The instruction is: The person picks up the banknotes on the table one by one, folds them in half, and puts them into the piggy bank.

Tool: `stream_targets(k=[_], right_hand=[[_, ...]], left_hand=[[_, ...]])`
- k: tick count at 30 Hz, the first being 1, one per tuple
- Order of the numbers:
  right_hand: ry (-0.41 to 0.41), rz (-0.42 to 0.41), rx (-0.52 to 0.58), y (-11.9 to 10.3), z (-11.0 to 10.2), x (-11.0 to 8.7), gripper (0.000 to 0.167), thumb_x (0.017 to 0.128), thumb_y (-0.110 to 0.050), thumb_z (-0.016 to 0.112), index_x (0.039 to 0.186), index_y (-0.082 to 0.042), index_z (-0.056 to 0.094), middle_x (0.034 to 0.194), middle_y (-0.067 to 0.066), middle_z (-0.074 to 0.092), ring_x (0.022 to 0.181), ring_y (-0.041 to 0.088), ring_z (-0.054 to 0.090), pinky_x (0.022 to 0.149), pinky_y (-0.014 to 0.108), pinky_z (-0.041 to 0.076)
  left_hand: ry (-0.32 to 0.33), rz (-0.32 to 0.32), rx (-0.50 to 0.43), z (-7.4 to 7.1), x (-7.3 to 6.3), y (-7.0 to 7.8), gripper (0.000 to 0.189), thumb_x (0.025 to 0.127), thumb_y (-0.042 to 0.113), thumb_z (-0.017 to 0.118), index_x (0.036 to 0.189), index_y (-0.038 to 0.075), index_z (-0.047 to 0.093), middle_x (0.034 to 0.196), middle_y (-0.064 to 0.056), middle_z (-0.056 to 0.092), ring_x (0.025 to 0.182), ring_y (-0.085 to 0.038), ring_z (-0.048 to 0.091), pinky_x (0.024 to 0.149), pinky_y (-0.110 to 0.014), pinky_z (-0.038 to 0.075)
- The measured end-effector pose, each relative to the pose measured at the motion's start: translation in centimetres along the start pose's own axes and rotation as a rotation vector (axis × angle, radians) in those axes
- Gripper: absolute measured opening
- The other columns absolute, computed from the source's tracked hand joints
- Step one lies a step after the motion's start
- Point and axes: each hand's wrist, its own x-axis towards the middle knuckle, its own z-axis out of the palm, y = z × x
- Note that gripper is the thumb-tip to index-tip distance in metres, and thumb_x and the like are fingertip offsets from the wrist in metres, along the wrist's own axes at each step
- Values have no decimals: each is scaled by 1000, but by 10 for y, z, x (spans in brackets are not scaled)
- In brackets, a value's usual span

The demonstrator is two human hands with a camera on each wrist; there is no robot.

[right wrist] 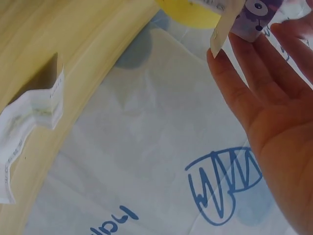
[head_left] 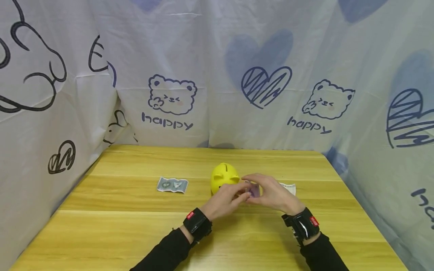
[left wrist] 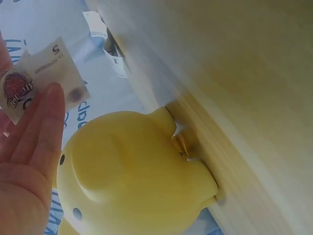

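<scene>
Just right of a yellow piggy bank [head_left: 223, 174], both hands hold a small purple banknote [head_left: 255, 191] between their fingers. My left hand [head_left: 224, 200] comes across in front of the bank and grips the note's left side. On its right side, my right hand [head_left: 274, 194] pinches the same note between thumb and fingers. A printed "5" and a round pattern show on the banknote [left wrist: 55, 73] in the left wrist view. The note [right wrist: 250, 27] looks bent or folded in the right wrist view. The bank's coin slot [head_left: 226, 168] faces up; its lower front is partly hidden by my left hand.
A grey-green banknote [head_left: 172, 185] lies on the wooden table [head_left: 118, 226] left of the bank. Another creased, pale note [head_left: 289, 188] lies behind my right hand, partly covered by it. White printed cloth [head_left: 210, 75] hangs around the table's back and sides.
</scene>
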Motion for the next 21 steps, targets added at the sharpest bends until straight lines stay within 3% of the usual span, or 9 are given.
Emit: stream_targets(k=[6, 15, 21], right_hand=[[-15, -11, -5, -2, 4, 2, 63, 80, -33, 82, 133, -11, 59, 129, 6, 64, 114, 18, 62, 93, 38, 53], [-48, 138, 37, 5, 4, 1, 80, 79, -29, 83, 147, -14, 44, 131, 5, 62, 118, 23, 60, 96, 45, 51], [-53, 159, 35, 10, 5, 0, 59, 90, -20, 73, 143, -10, 50, 128, 8, 64, 115, 23, 62, 94, 44, 52]], left_hand=[[12, 2, -12, -2, 0, -1, 26, 102, 26, 54, 118, 13, 68, 105, 3, 72, 91, 1, 65, 77, -13, 52], [48, -58, -61, -5, 0, -3, 19, 96, 19, 64, 111, 9, 71, 96, 1, 71, 83, -2, 65, 75, -15, 53], [62, -53, -7, -5, 0, -5, 22, 96, 20, 65, 113, 9, 71, 95, 0, 72, 81, -2, 62, 73, -15, 52]])
